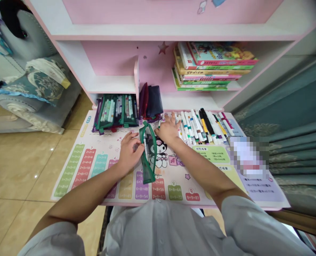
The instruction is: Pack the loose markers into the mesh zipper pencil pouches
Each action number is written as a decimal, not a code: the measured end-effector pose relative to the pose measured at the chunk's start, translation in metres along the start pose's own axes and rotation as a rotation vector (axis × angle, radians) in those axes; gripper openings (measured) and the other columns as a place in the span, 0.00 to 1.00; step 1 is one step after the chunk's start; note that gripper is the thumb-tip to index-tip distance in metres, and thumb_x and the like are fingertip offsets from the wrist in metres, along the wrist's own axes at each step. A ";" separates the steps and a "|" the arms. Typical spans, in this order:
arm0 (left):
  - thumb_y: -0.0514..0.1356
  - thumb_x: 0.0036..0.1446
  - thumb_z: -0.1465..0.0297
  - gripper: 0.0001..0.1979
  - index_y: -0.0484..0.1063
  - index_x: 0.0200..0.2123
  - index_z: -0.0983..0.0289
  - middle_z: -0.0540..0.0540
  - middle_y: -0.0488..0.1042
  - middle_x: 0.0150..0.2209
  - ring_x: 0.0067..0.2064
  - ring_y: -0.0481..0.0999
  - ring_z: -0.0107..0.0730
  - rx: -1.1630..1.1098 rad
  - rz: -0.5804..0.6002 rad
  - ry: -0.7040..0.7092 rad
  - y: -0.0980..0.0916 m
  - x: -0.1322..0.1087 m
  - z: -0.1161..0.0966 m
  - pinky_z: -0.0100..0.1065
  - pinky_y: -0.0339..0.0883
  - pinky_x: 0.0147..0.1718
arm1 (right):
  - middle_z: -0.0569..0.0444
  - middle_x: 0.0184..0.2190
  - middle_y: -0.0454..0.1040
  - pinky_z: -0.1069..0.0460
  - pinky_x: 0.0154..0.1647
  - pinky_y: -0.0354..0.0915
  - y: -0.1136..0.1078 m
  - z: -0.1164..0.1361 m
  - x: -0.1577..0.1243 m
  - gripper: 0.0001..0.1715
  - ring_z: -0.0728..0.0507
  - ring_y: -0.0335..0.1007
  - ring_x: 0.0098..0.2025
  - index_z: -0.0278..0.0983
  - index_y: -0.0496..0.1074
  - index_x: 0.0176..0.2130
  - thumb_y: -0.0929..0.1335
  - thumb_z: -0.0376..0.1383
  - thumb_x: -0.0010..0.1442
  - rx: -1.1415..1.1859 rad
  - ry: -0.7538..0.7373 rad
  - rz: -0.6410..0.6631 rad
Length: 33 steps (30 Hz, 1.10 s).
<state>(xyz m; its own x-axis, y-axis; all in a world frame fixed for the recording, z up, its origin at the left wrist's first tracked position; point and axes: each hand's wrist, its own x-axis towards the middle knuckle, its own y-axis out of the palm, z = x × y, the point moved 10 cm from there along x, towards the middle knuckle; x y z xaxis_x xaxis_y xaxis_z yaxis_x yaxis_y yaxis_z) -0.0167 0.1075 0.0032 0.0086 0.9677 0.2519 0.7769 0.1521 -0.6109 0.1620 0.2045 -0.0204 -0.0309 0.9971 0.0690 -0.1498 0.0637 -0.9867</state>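
A green mesh pencil case [148,174] lies unzipped near the middle of the desk, with at least one marker inside. My left hand [131,151] is at its left side, fingers curled and thumb pressed against the edge of the case. Just past the case, my right hand [170,129] reaches over the left end of a row of loose markers [192,124]. Its fingers are spread and touch the markers there; whether one is between them is hard to see. The markers are mostly white, with some black and yellow ones.
Filled green mesh cases [106,115] lie at the back left, beside dark red and navy pouches [154,101]. Stacked books [211,71] sit on the shelf. A blurred pale object [247,158] is at the right. A times-table mat [112,142] covers the desk [200,205].
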 end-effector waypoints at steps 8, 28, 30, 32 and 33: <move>0.57 0.54 0.65 0.07 0.69 0.26 0.59 0.58 0.75 0.53 0.64 0.65 0.48 0.001 -0.001 -0.002 -0.001 0.000 -0.002 0.55 0.57 0.63 | 0.38 0.65 0.62 0.20 0.62 0.45 -0.026 -0.005 -0.012 0.19 0.21 0.43 0.70 0.31 0.81 0.38 0.65 0.39 0.55 0.036 -0.014 -0.062; 0.56 0.54 0.67 0.06 0.67 0.25 0.60 0.59 0.75 0.52 0.63 0.66 0.49 0.014 -0.025 0.034 -0.001 0.000 -0.003 0.54 0.58 0.63 | 0.42 0.62 0.68 0.21 0.60 0.47 -0.065 0.043 -0.114 0.11 0.23 0.48 0.70 0.36 0.68 0.16 0.69 0.32 0.47 0.389 -0.358 0.048; 0.56 0.54 0.67 0.06 0.67 0.25 0.60 0.59 0.75 0.52 0.63 0.66 0.48 0.016 -0.026 0.031 -0.001 0.000 -0.003 0.54 0.58 0.63 | 0.41 0.63 0.67 0.21 0.60 0.47 -0.058 0.047 -0.113 0.11 0.23 0.47 0.70 0.35 0.69 0.16 0.68 0.32 0.48 0.380 -0.349 0.071; 0.56 0.53 0.67 0.06 0.67 0.26 0.60 0.58 0.75 0.52 0.63 0.66 0.48 0.016 -0.025 0.027 -0.001 0.000 -0.002 0.53 0.58 0.63 | 0.41 0.63 0.66 0.22 0.61 0.46 -0.052 0.051 -0.111 0.11 0.24 0.45 0.71 0.35 0.70 0.17 0.68 0.32 0.49 0.365 -0.345 0.086; 0.56 0.53 0.67 0.06 0.67 0.26 0.59 0.58 0.75 0.52 0.63 0.66 0.48 0.015 -0.026 0.026 -0.001 0.001 -0.001 0.53 0.58 0.63 | 0.40 0.64 0.66 0.22 0.62 0.46 -0.050 0.053 -0.111 0.11 0.25 0.45 0.71 0.35 0.71 0.18 0.68 0.33 0.50 0.358 -0.347 0.093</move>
<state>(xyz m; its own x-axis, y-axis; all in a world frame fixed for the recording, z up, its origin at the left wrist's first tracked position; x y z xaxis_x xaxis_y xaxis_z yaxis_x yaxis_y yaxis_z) -0.0168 0.1076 0.0053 0.0047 0.9580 0.2868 0.7679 0.1803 -0.6147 0.1211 0.0889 0.0292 -0.3775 0.9218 0.0879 -0.4580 -0.1034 -0.8829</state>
